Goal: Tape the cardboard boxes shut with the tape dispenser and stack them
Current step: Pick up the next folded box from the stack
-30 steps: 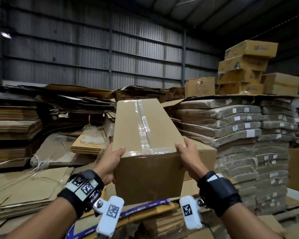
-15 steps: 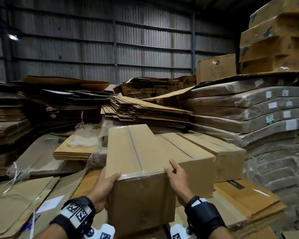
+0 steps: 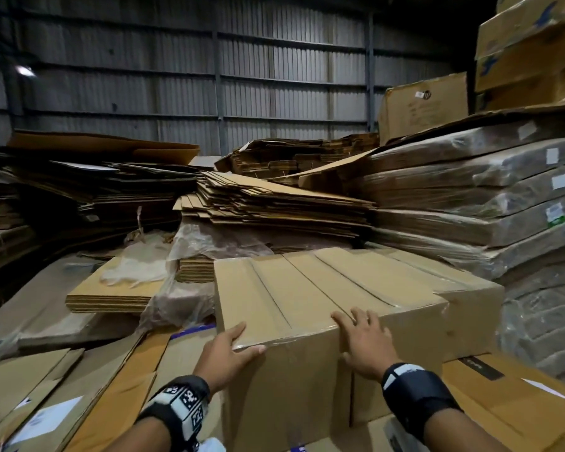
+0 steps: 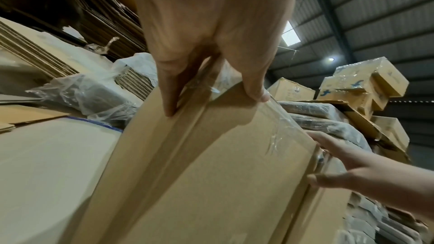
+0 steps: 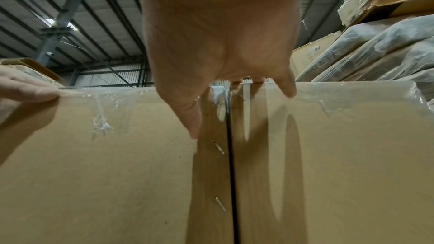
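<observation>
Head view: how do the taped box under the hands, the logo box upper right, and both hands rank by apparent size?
1. taped box, largest, but nearest the camera.
2. logo box, farther off, true size unsure.
3. left hand and right hand, about alike.

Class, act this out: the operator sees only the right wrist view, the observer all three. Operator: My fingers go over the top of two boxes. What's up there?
Observer: Head view: clear tape runs along the top seam of the left box.
Operator: Anything beyond the right box?
Observer: A third box stands right beside it.
Operator: My left hand?
Observer: Left wrist view: the left hand grips the left box's corner, a fingertip on its side face.
</observation>
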`<state>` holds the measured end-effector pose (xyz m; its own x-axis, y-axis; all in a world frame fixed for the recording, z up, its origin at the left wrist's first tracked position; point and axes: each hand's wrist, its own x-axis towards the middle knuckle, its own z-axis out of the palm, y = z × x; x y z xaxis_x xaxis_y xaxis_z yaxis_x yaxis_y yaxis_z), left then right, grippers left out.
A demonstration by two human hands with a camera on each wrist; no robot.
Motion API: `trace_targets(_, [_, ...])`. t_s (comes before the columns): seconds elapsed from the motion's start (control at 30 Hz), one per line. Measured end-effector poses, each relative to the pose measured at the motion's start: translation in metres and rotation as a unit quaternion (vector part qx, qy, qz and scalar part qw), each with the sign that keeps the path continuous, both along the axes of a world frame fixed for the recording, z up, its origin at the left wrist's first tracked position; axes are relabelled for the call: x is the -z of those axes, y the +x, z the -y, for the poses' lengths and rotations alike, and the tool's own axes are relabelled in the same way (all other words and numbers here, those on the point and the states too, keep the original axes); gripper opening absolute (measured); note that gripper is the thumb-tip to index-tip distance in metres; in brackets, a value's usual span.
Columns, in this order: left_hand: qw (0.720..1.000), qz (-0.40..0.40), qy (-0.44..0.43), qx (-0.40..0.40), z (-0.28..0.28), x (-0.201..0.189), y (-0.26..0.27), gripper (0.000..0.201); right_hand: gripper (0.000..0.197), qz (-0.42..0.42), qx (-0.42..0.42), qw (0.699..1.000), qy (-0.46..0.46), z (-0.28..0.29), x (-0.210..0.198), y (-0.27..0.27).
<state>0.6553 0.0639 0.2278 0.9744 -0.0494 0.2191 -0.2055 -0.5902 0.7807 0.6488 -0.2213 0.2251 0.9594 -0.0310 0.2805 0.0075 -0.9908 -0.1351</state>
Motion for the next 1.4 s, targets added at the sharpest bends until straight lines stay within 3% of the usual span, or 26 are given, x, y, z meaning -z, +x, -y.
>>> trace_targets(0.1, [1.0, 0.003, 0.012, 0.002, 0.001, 0.007, 0.003, 0.083, 0.079, 0.015, 0.006, 1.0, 0.014, 0.0, 0.011, 0.005])
trace_targets(0.23, [0.999, -0.011, 0.031, 0.009, -0.001, 0.008, -0.002, 0.084, 0.085, -0.031, 0.002, 0.999, 0.033, -0.005, 0.005, 0.0])
trace_targets(0.4, [0.984, -0.044, 0.17, -0.003, 0.001, -0.008, -0.022, 0.098, 0.092, -0.002, -0.009, 0.995, 0.102, -0.019, -0.026, -0.041])
trace_targets(0.57, [0.983, 0.1, 0.136, 0.071, -0.002, -0.052, -0.102, 0.098, 0.085, 0.106, -0.029, 0.979, 0.171, -0.043, -0.068, -0.137])
trace_targets(0.73, [0.967, 0.214, 0.031, 0.137, -0.027, -0.06, -0.239, 0.083, 0.079, 0.171, -0.045, 0.957, 0.229, -0.089, -0.085, -0.295])
trace_targets(0.87, [0.952, 0.232, -0.066, 0.19, -0.057, -0.016, -0.367, 0.078, 0.07, 0.224, -0.059, 0.943, 0.24, -0.133, -0.056, -0.441])
trace_targets(1.03, [0.944, 0.209, -0.086, 0.241, -0.083, 0.06, -0.508, 0.067, 0.069, 0.218, 0.0, 0.946, 0.239, -0.172, 0.016, -0.594])
trace_targets(1.2, [0.949, 0.136, -0.088, 0.269, -0.085, 0.141, -0.603, 0.069, 0.061, 0.153, 0.105, 0.95, 0.253, -0.177, 0.085, -0.727])
trace_targets(1.4, [0.935, 0.009, -0.026, 0.353, -0.039, 0.213, -0.686, 0.065, 0.06, 0.094, 0.259, 0.919, 0.28, -0.146, 0.154, -0.842])
